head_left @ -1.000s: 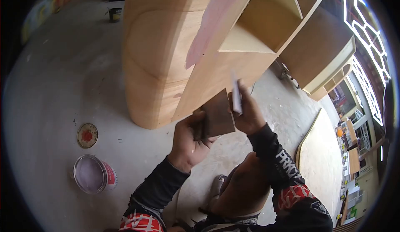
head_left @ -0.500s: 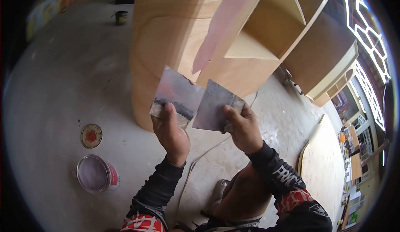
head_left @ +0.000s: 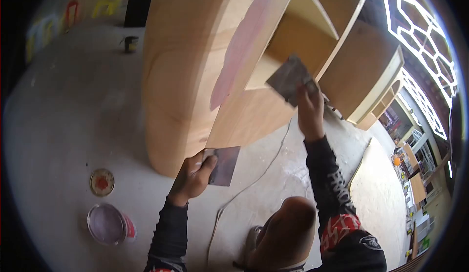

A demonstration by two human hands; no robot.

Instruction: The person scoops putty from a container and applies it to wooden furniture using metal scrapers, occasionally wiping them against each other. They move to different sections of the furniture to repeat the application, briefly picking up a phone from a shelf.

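Observation:
My left hand (head_left: 193, 178) is closed around one end of a flat metal putty knife (head_left: 227, 166), held low beside the bottom of the plywood cabinet (head_left: 181, 76). Higher up and to the right, my right hand (head_left: 310, 108) grips a second putty knife (head_left: 288, 79), its square grey blade overlapping the cabinet's open shelf in this view. Thumbs press on the near faces of both tools. A long patch of pink filler (head_left: 239, 47) runs down the cabinet's curved side, near its front edge.
An open can of pinkish paste (head_left: 108, 224) stands on the floor at lower left, its stained lid (head_left: 102, 182) behind it. A cable (head_left: 254, 181) crosses the concrete. A pale board (head_left: 378, 198) lies at right; another cabinet (head_left: 361, 69) stands behind.
My hands have moved apart. The right one rose toward the cabinet's shelf with its putty knife, while the left dropped lower and turned its blade. The view has shifted slightly.

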